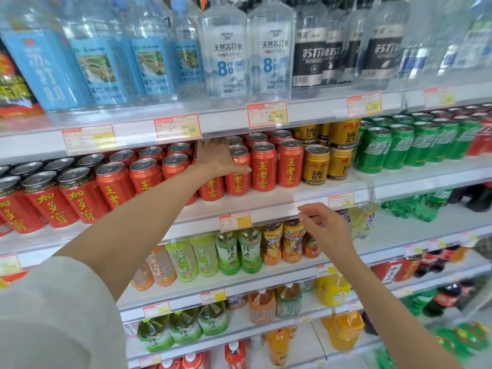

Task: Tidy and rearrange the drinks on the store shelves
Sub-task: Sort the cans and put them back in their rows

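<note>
Red herbal-tea cans [263, 166] stand in rows on the second shelf [266, 201] from the top. My left hand [217, 158] reaches into that row and grips the top of one red can [210, 191] in the front line, with the thumb lying across the neighbouring can [238, 169]. My right hand [323, 226] hovers lower down at the shelf's front rail, fingers loosely curled and holding nothing, in front of the iced-tea bottles [282, 242].
Water bottles [226, 49] fill the top shelf. Gold cans [328, 161] and green soda cans [394, 147] stand right of the red ones. Green-tea bottles [238, 251] and juice bottles [266, 306] fill lower shelves. Price tags [267, 114] hang on the shelf rails.
</note>
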`<state>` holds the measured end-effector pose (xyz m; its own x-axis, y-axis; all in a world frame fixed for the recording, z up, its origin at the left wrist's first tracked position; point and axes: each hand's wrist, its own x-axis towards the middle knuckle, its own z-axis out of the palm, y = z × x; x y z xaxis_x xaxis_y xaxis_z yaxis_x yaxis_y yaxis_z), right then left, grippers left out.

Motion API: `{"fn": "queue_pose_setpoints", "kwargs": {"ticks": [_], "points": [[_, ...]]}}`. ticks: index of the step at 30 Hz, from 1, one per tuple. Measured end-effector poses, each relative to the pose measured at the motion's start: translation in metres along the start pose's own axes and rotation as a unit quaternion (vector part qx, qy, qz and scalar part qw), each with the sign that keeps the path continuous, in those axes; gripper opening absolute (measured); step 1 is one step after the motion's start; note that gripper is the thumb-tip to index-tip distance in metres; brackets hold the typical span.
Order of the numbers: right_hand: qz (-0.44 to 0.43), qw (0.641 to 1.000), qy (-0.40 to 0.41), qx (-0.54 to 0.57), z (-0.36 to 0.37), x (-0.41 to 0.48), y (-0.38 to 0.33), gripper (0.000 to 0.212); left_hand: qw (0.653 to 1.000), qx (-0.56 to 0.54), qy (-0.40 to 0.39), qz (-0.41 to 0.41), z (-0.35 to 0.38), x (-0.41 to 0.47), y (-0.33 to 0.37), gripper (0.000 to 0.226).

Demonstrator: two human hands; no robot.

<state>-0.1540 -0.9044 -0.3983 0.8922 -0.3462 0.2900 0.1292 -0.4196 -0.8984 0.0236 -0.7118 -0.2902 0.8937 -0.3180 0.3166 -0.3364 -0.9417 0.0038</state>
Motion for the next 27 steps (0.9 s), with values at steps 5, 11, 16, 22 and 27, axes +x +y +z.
{"fn": "queue_pose_setpoints", "kwargs": {"ticks": [5,11,16,22,27], "points": [[-0.005,1.000,-0.008,-0.004,0.004,0.003,-0.001,0.009,1.000,0.011,-0.016,-0.010,0.001,0.001,0.000,0.104],[-0.007,1.000,-0.010,0.003,0.008,0.007,-0.001,0.010,1.000,-0.019,-0.004,-0.012,0.004,-0.002,-0.002,0.105],[-0.003,1.000,-0.023,0.006,0.010,0.008,-0.005,0.010,0.999,-0.023,-0.013,0.021,-0.005,-0.007,-0.012,0.090],[-0.018,0.999,-0.037,0.009,0.019,0.015,-0.010,0.010,0.999,0.010,0.009,0.035,-0.011,-0.022,-0.050,0.089],[-0.055,0.996,-0.069,0.017,0.039,0.024,-0.032,0.014,0.998,0.031,0.024,0.051,-0.007,-0.025,-0.065,0.081]]}}
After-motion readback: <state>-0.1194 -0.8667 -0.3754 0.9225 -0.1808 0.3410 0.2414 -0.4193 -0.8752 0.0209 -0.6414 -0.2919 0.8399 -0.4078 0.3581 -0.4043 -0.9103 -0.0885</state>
